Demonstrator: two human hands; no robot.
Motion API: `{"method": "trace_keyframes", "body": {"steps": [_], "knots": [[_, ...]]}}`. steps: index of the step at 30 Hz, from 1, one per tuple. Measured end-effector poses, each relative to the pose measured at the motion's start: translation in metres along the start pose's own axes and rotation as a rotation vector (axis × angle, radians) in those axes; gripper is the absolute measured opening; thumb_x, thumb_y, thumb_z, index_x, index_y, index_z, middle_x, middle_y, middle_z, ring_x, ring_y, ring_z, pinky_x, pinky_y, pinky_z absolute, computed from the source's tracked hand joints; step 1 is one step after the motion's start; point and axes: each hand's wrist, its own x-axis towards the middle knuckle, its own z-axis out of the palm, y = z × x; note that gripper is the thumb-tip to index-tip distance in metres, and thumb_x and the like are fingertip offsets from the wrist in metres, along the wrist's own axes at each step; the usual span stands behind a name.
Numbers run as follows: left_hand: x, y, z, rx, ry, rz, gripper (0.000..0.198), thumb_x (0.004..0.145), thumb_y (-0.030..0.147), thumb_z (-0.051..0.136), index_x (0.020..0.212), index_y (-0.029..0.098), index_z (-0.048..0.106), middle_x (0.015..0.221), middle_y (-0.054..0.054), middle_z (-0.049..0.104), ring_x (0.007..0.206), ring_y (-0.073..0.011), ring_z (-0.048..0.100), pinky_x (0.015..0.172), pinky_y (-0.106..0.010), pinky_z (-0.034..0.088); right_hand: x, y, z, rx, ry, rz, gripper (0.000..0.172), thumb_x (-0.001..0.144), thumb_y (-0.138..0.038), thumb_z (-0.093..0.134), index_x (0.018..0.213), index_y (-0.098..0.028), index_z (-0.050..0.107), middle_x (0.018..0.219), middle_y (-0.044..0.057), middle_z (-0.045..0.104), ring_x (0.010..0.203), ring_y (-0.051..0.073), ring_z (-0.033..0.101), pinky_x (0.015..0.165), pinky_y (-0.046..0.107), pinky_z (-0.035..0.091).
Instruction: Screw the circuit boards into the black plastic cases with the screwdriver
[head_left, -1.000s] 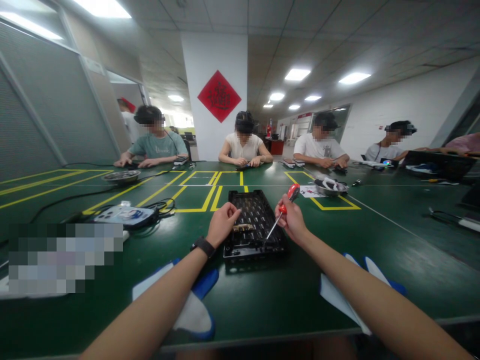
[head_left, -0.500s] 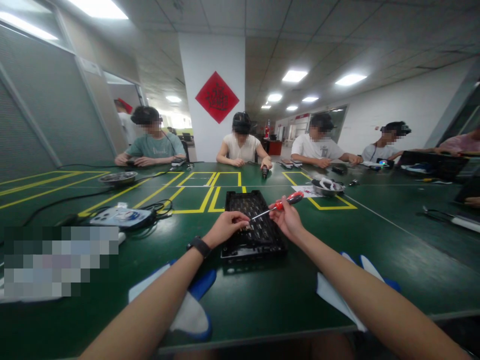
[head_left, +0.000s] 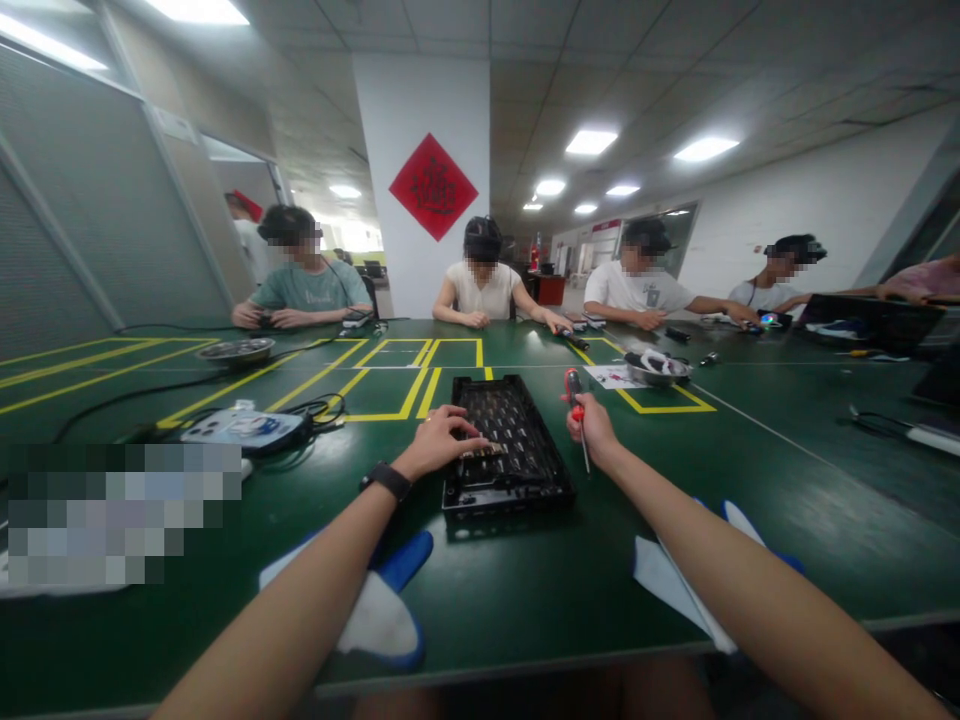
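Note:
A black rectangular tray-like case [head_left: 517, 495] lies on the green table in front of me, with rows of small shiny parts in its recessed inside. My left hand [head_left: 444, 441] rests over its left side, fingers stretched out and touching small gold-coloured pieces inside. On the case's right, my right hand [head_left: 596, 432] is closed around a red and grey screwdriver [head_left: 572, 384]. The screwdriver's handle points up and away, and its metal shaft slants down toward the table, apart from the case.
White and blue gloves [head_left: 382, 615] lie under my left forearm, another pair [head_left: 675, 590] by my right. A light blue device [head_left: 244, 430] with cables sits left. Metal bowls [head_left: 660, 376] stand farther off. Several people sit across the table [head_left: 525, 610].
The screwdriver has swung away from the case, to its right, tip now down. My left hand has moved slightly left and opened out. Across the table, a person's hand has moved right with a dark object.

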Motion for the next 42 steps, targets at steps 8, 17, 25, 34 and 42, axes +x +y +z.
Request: {"method": "trace_keyframes", "body": {"steps": [8,17,25,34,42], "knots": [[-0.001,-0.001,-0.002,0.063,-0.074,0.064,0.03,0.059,0.047,0.068,0.074,0.022,0.071,0.118,-0.007,0.051,0.114,-0.0276,0.043,0.103,-0.044,0.027,-0.001,0.015,-0.002,-0.447,0.099,-0.099,0.031,0.056,-0.032,0.069,0.083,-0.019,0.062,0.064,0.0,0.058,0.061,0.015,0.049,0.059,0.025,0.032],[0.007,-0.009,0.003,-0.18,0.352,0.027,0.031,0.075,0.037,0.057,0.099,0.019,0.062,0.098,-0.006,0.061,0.092,-0.0188,0.055,0.087,-0.036,0.042,0.0,0.01,0.006,-0.501,0.122,-0.103,0.033,0.079,-0.038,0.039,0.075,-0.014,0.061,0.058,0.003,0.055,0.054,0.013,0.049,0.052,0.023,0.034],[0.004,0.001,0.005,-0.237,0.318,0.046,0.032,0.076,0.031,0.058,0.105,0.021,0.061,0.102,-0.004,0.062,0.089,-0.0172,0.055,0.084,-0.033,0.042,0.002,0.01,0.002,-0.594,0.134,-0.072,0.035,0.077,-0.043,0.044,0.077,-0.012,0.062,0.062,0.006,0.059,0.056,0.015,0.052,0.051,0.024,0.035],[0.002,0.007,0.0,-0.098,0.106,0.124,0.033,0.069,0.042,0.064,0.094,0.022,0.068,0.094,-0.005,0.061,0.09,-0.0192,0.053,0.085,-0.034,0.041,-0.004,0.014,0.005,-0.793,0.049,-0.049,0.032,0.07,-0.045,0.06,0.084,-0.017,0.065,0.087,0.01,0.066,0.082,0.021,0.059,0.066,0.026,0.038],[0.002,0.004,0.005,0.081,0.192,0.0,0.058,0.067,0.057,0.059,0.115,0.026,0.057,0.115,-0.008,0.053,0.11,-0.0262,0.045,0.095,-0.042,0.032,-0.004,0.013,0.005,-0.767,0.023,-0.044,0.03,0.074,-0.045,0.054,0.08,-0.017,0.065,0.077,0.008,0.067,0.073,0.018,0.059,0.064,0.025,0.038]]}}
